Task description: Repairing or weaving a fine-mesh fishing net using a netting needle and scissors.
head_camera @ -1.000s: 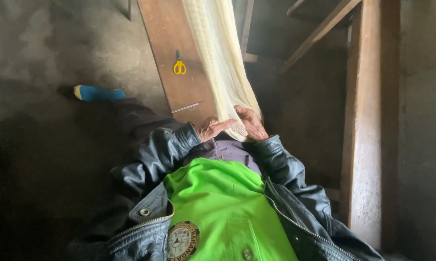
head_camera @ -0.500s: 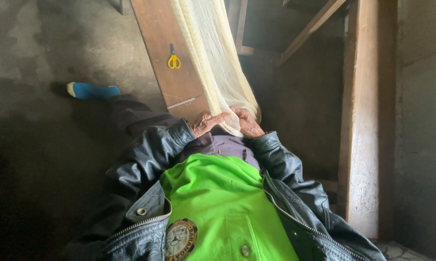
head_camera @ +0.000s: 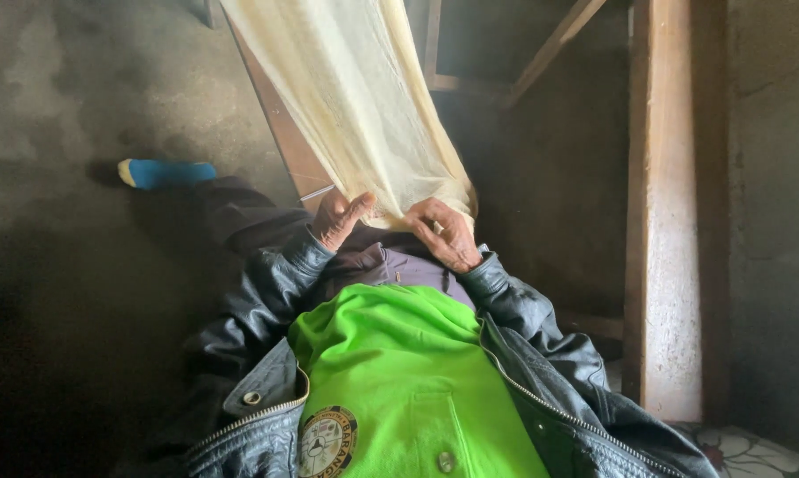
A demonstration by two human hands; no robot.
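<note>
From the head camera, you're looking straight down your own chest, and both hands are up at the near end of the pale cream cloth (head_camera: 364, 106). Your left hand (head_camera: 339, 219) is pinched shut on the cloth's lower edge, thumb pointing up. Your right hand (head_camera: 445, 232) has its fingers curled closed into the hem just beside it. The cloth runs away from you toward eleven o'clock, a long band with its axis stretching from your hands up to the top of the frame, over a brown wooden plank (head_camera: 286, 142). Both hands sit equally near its end, the left at ten o'clock of the right. A blue-socked foot (head_camera: 165, 173) lies well apart at nine o'clock, and a wooden post (head_camera: 669, 221) stands at three.
</note>
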